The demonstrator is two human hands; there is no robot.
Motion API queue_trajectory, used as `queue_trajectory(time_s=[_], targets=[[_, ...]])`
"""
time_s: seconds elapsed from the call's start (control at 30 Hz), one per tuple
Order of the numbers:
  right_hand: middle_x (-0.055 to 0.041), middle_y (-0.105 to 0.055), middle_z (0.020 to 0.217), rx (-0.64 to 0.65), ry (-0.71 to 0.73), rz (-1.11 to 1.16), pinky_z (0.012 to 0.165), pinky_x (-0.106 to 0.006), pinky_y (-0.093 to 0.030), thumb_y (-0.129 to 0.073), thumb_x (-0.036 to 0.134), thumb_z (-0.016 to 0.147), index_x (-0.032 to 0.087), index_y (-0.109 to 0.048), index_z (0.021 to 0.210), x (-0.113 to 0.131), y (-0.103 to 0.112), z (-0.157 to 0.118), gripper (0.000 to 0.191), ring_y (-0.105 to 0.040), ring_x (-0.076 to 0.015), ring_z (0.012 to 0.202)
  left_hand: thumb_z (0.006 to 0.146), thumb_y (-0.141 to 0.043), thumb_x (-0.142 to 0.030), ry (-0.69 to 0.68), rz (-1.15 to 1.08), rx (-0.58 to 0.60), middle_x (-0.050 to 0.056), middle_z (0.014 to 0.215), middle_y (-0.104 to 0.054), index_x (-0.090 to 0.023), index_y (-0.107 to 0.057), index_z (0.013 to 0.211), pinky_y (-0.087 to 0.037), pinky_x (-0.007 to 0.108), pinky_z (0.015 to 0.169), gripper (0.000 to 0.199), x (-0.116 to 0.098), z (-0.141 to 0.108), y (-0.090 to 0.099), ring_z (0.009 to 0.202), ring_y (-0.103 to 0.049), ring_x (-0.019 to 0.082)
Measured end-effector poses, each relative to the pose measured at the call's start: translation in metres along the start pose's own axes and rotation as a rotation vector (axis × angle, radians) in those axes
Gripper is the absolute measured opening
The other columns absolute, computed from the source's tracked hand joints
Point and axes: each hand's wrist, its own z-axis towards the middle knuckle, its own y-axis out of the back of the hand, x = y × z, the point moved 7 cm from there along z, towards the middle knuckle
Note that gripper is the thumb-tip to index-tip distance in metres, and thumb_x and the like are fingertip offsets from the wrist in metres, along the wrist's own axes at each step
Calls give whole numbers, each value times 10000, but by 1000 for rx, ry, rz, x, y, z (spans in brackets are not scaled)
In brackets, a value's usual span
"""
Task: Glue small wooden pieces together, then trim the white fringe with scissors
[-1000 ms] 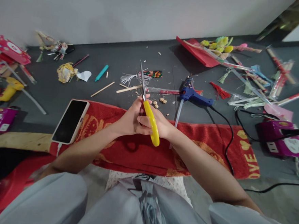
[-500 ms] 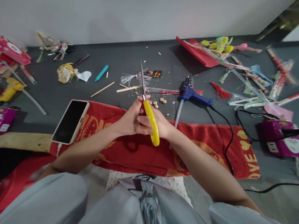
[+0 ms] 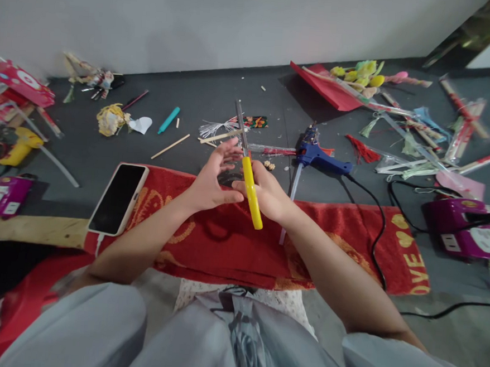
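Observation:
Yellow-handled scissors [image 3: 250,192] point away from me, their metal blades together or nearly so. My right hand [image 3: 269,193] is wrapped round the handle. Just left of the scissors, my left hand [image 3: 215,178] has its fingers spread and nothing visible in it. Both hands are above the front of the table, over a red towel [image 3: 223,249]. Beyond the blades lie thin wooden sticks [image 3: 221,136], a bundle of white strands [image 3: 215,126] and a patterned strip [image 3: 258,121]. Small tan crumbs [image 3: 269,165] are beside my right hand.
A blue glue gun [image 3: 324,158] with a trailing cord lies to the right. On the left, a phone [image 3: 118,200] is plugged in on the towel. A teal marker-like tube [image 3: 169,120] sits farther back. Purple power strips [image 3: 455,226] and tassels crowd the right side.
My left hand has come away from the scissors and right hand, moving slightly left and spreading its fingers. The scissors have turned a little more upright in view.

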Motion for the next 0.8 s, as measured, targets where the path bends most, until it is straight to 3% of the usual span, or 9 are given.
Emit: queue_trajectory(time_s=[0.13, 0.27, 0.43, 0.6, 0.8], targets=[[-32, -564, 844, -115, -34, -93, 675, -354, -382, -593, 508, 644, 215, -399, 885, -3, 14, 1, 427, -509, -183, 735, 782, -541, -730, -22, 11, -206, 78, 1250, -575, -336, -434, 1313, -522, 402, 891, 670, 3, 9, 28, 1085, -612, 219], [-53, -562, 853, -162, -50, -198, 699, -369, -383, -588, 507, 629, 217, -381, 867, 1, 21, -2, 428, -519, -203, 754, 910, -448, -607, 3, 341, -360, 93, 1223, -607, -277, -533, 1216, -504, 383, 923, 458, -19, 11, 49, 1110, -600, 206], [-74, -562, 844, -157, -32, -301, 731, -401, -399, -567, 496, 594, 224, -361, 845, 8, 19, -6, 423, -531, -232, 767, 977, -330, -521, -87, 740, -221, 71, 1019, -684, -228, -624, 1003, -488, 378, 931, 416, -47, 15, 45, 997, -615, 190], [-93, -566, 887, -121, -7, -357, 755, -406, -404, -571, 488, 580, 223, -360, 876, 8, 13, -7, 449, -539, -245, 793, 988, -283, -501, -128, 864, -111, 80, 889, -681, -199, -603, 835, -493, 348, 848, 466, -40, 14, 38, 935, -619, 201], [-76, -560, 855, -15, 10, -378, 736, -382, -389, -500, 506, 617, 227, -330, 859, 8, 6, -8, 407, -518, -224, 753, 999, -237, -449, -186, 950, -125, 69, 769, -623, -197, -548, 840, -452, 319, 711, 431, -37, 11, 37, 772, -588, 191]])
